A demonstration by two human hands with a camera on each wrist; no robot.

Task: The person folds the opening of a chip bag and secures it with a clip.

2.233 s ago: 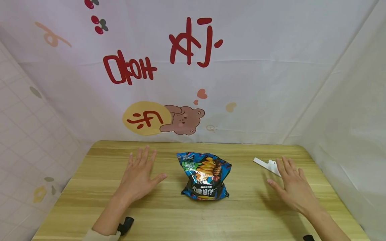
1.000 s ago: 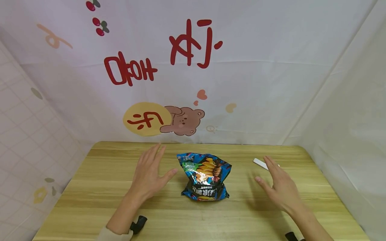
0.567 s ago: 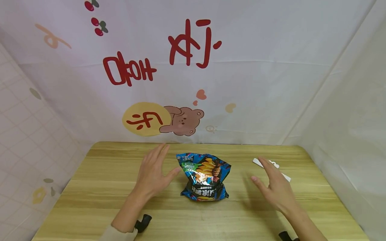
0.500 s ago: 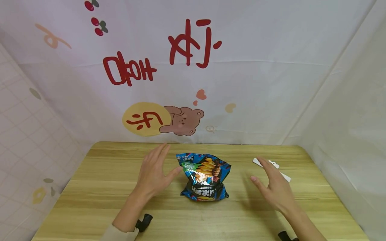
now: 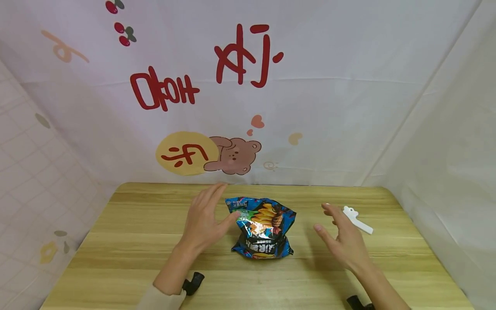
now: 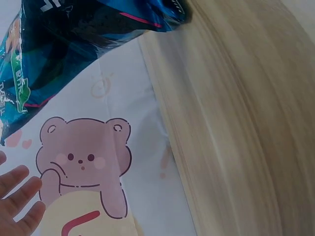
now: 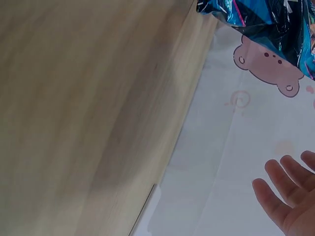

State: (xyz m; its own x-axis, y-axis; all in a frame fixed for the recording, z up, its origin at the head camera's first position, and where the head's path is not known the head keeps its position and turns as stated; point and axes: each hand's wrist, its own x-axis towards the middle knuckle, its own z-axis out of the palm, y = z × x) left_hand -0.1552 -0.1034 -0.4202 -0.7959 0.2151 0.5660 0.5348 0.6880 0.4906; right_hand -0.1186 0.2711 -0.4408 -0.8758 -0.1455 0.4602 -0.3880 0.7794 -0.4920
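Note:
A blue and black snack bag [image 5: 263, 228], its print upside down, stands on the wooden table [image 5: 128, 249] at the middle in the head view. My left hand [image 5: 205, 219] is held just left of it, fingers extended, the thumb tip overlapping the bag's left edge; whether it touches I cannot tell. To the bag's right my right hand [image 5: 345, 241] hovers with thumb and fingers apart, holding nothing. Behind that hand lies a white bag clip [image 5: 357, 220], partly covered by the fingers. Both wrist views show the bag near the top and spread fingers at a lower corner.
A white cloth backdrop [image 5: 329, 129] with red characters and a printed bear [image 5: 236, 156] rises behind the table's far edge. Cloth walls stand on the left [image 5: 31, 181] and right [image 5: 445, 163]. Black wrist mounts [image 5: 193, 283] show at both wrists.
Both hands have moved inward toward the snack bag, the left hand rightward and the right hand leftward. More of the white clip's right part now shows. The bag has stayed in place.

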